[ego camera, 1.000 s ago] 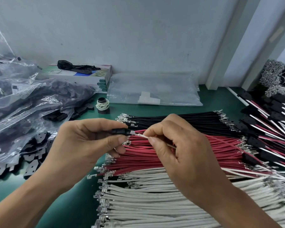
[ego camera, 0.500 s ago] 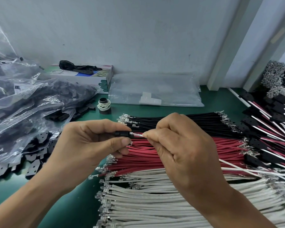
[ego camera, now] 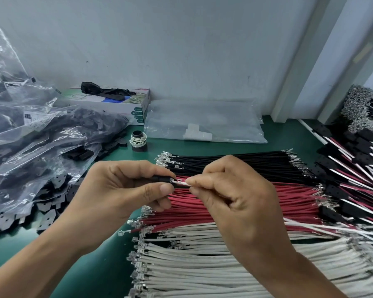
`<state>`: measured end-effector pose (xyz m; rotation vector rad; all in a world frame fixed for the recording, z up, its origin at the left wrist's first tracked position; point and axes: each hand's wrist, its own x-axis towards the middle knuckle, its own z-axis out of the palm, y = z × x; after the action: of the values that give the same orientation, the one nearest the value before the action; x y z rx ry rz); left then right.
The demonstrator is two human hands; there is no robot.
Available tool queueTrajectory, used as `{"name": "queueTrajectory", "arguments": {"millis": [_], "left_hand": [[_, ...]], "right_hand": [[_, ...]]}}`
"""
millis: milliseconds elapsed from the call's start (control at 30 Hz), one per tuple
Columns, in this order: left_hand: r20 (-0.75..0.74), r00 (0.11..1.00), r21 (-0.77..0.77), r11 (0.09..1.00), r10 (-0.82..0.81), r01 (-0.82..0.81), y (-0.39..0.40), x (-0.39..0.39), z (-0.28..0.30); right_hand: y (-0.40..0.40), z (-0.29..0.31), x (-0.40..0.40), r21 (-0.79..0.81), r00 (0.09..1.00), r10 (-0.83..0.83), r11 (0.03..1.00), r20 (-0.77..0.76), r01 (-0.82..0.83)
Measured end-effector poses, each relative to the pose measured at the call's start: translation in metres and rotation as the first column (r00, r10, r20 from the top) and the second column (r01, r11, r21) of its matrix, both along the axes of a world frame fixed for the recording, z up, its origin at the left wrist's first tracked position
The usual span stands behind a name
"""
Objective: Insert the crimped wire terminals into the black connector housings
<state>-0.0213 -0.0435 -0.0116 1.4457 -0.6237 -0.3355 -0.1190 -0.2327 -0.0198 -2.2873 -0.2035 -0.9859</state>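
My left hand point(ego camera: 121, 190) pinches a small black connector housing point(ego camera: 163, 179) between thumb and forefinger. My right hand point(ego camera: 235, 196) pinches a white wire point(ego camera: 182, 183) close to its crimped metal terminal, whose tip sits at the housing's opening. The rest of that wire is hidden behind my right hand. Below the hands lie rows of black wires point(ego camera: 235, 162), red wires point(ego camera: 202, 214) and white wires point(ego camera: 202, 265), all with metal terminals at their ends.
Clear bags of black housings point(ego camera: 41, 130) spill loose housings point(ego camera: 52, 203) at the left. A box point(ego camera: 121, 104), a small spool point(ego camera: 139, 141) and a flat plastic bag point(ego camera: 202, 123) sit at the back. Finished assemblies point(ego camera: 353, 168) pile at the right on the green table point(ego camera: 99, 265).
My right hand has moved left, bringing the white wire's terminal up to the housing opening. The gap between the hands has narrowed. My left hand has held its grip.
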Motion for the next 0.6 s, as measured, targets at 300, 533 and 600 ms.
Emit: {"name": "queueTrajectory", "arguments": {"millis": [300,533,600], "left_hand": [[0.369,0.925,0.098,0.985,0.094,-0.14,-0.001,-0.001,-0.003],[0.442,0.892,0.129,0.978,0.094,-0.167,0.004,0.006,-0.012],[0.555,0.829,0.257,0.934,0.069,-0.25,0.01,0.011,-0.015]], "right_hand": [[0.008,0.003,0.004,-0.109,0.997,-0.072,0.992,-0.02,0.069],[0.011,0.001,0.008,-0.363,0.987,-0.14,0.918,0.073,0.157],[0.011,0.001,0.01,-0.357,0.993,-0.106,0.927,0.046,0.115]]}}
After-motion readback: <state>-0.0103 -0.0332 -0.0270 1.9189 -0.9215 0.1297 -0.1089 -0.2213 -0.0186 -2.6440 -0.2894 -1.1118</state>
